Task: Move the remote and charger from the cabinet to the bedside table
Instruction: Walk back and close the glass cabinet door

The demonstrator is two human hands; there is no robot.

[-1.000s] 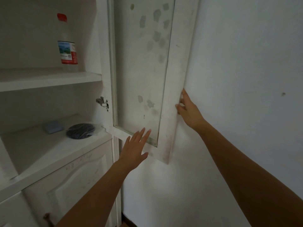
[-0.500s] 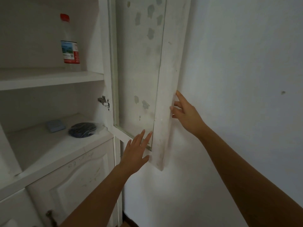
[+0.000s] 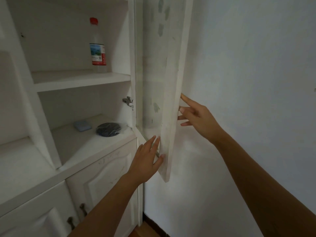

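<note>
The white cabinet's glass door (image 3: 172, 103) stands open, swung out almost edge-on towards me. My right hand (image 3: 198, 117) lies flat against its outer side at mid height, fingers spread. My left hand (image 3: 147, 161) touches the door's lower inner edge with open fingers. On the lower open shelf (image 3: 82, 144) lie a small pale blue block (image 3: 82, 125) and a dark coiled thing in a clear bag (image 3: 109, 129). I see no remote.
A clear bottle with a red cap and red label (image 3: 97, 48) stands on the upper shelf (image 3: 80, 81). Closed lower cabinet doors (image 3: 106, 175) with metal handles sit below. A plain white wall (image 3: 248, 82) runs along the right.
The door has swung further towards closing, now nearly edge-on. Both hands moved left with it, and my view shifted so more of the cabinet shows.
</note>
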